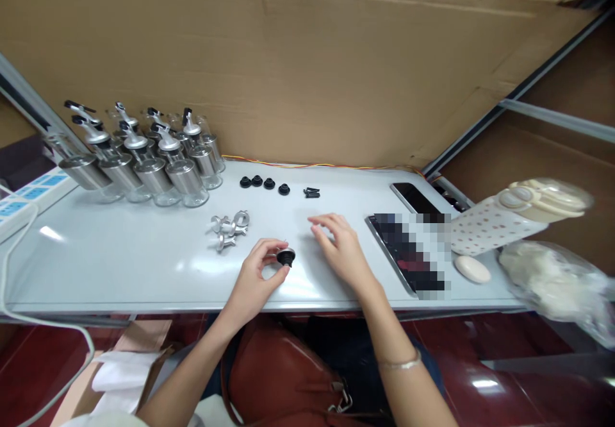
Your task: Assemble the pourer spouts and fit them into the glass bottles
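Between thumb and fingers, my left hand [259, 276] grips a pourer stopper [286, 258], its black ribbed plug facing me and a silver rim behind it. My right hand [340, 247] hovers over the table just to the right, fingers apart and holding nothing. Left of the held stopper lie several silver pourer spouts [229, 227]. Farther back sit several black rubber plugs [269, 184] in a loose row, with a few small black levers [312, 193] beside them.
Glass oil bottles [156, 177] with steel sleeves, most with pourers, stand back left by a power strip [33, 199]. On the right are a large phone [391, 254], a smaller phone [416, 200], a dotted bottle [494, 225], a white oval object [473, 269] and a plastic bag [552, 279].
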Demonstrator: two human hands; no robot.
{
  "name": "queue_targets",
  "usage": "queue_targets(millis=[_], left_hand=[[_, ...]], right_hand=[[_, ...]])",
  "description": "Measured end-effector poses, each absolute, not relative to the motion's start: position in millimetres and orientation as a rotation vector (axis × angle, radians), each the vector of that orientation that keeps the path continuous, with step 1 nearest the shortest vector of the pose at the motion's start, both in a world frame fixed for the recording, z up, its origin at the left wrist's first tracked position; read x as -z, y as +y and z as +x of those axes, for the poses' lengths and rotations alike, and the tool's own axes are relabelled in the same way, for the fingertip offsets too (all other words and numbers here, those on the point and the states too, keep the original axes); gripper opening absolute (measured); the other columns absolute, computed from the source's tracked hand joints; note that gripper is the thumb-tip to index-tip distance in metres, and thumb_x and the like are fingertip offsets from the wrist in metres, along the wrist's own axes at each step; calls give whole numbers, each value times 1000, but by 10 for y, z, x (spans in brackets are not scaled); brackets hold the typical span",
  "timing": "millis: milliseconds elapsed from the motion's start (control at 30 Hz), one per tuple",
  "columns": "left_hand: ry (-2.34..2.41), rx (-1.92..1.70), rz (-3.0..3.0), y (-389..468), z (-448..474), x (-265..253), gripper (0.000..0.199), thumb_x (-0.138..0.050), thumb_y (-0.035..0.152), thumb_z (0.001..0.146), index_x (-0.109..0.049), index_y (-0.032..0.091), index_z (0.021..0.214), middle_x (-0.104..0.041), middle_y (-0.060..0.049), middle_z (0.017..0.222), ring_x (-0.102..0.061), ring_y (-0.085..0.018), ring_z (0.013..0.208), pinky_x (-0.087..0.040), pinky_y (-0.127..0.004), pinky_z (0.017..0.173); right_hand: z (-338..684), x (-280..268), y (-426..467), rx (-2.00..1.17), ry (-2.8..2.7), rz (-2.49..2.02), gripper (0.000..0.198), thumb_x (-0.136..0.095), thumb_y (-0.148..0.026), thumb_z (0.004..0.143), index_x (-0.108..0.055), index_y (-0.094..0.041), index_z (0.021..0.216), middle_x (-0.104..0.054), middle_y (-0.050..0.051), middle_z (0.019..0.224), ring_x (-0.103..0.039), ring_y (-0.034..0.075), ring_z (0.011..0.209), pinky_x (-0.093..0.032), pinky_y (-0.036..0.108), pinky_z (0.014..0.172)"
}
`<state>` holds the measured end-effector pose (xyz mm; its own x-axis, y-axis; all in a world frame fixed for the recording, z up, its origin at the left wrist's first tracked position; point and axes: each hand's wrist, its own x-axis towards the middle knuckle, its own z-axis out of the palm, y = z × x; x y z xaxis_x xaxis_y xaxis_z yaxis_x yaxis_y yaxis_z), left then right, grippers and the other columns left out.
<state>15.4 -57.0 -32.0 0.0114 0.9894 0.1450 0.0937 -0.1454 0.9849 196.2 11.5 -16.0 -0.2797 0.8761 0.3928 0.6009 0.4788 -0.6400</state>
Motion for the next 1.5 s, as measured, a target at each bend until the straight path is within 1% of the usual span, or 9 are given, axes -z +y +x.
queue_targets(millis=[100,233,733,933,1067,1133,1267,1367,1500], left_hand=[[1207,-1265,1372,-568,158,307,27,-61,15,73,-60,18,100,-56,-6,106,-59,-17,99,-49,-29,90],[1164,-1261,1327,-568,163,282,22,-61,14,71,-62,17,93,-56,-5,102,-62,-15,92,-51,-30,88],[1105,-1303,1352,-558,151,360,26,-63,12,71,-63,20,96,-47,-5,111,-59,-17,101,-47,-31,93],[1163,-1287,1309,-559,133,353,26,-63,14,70,-65,20,95,-41,-8,132,-59,-18,104,-46,-32,93],[1187,-1256,1373,-568,125,341,25,-59,11,71,-66,20,93,-46,-8,132,-57,-19,108,-45,-32,94],[1210,-1256,1417,-573,125,337,25,-58,10,71,-67,20,92,-47,-8,131,-57,-19,108,-45,-31,93],[1245,-1262,1460,-579,130,349,26,-59,10,71,-67,21,94,-48,-8,130,-57,-20,109,-45,-31,93],[1255,-1247,1474,-581,135,366,27,-61,13,72,-66,22,97,-47,-8,131,-55,-20,112,-45,-32,94],[1237,-1189,1502,-582,142,373,27,-62,14,73,-66,23,98,-47,-7,132,-55,-21,112,-47,-32,93]], right_hand=[[2128,148,563,-208,-2111,-1430,29,-45,-18,88,-65,-14,109,-60,14,97,-51,28,95,-41,41,87],[2232,124,1097,-70,-2174,-1704,28,-48,-19,88,-67,-16,108,-61,13,101,-50,29,98,-40,40,85],[2068,273,1583,-120,-2149,-1816,14,-61,-18,81,-74,-18,86,-68,10,91,-56,26,92,-38,31,75],[2047,154,1513,-123,-2026,-1787,16,-56,-14,80,-72,-15,77,-69,11,87,-59,25,86,-39,32,72],[2054,-46,1187,-133,-1948,-1710,14,-53,-17,81,-67,-16,79,-69,8,83,-61,21,78,-40,30,70],[2036,-85,881,-163,-1917,-1639,12,-51,-20,82,-62,-17,80,-69,6,81,-61,19,75,-41,29,69],[1927,72,193,-525,-1613,-1402,10,-53,-26,79,-54,-20,70,-67,4,74,-59,18,68,-42,29,65],[1812,283,-129,-811,-1316,-1343,15,-56,-33,77,-54,-19,71,-65,4,72,-59,18,69,-45,31,68],[1705,427,-249,-918,-1110,-1276,20,-60,-38,76,-56,-18,74,-64,3,72,-59,17,70,-46,32,71]])
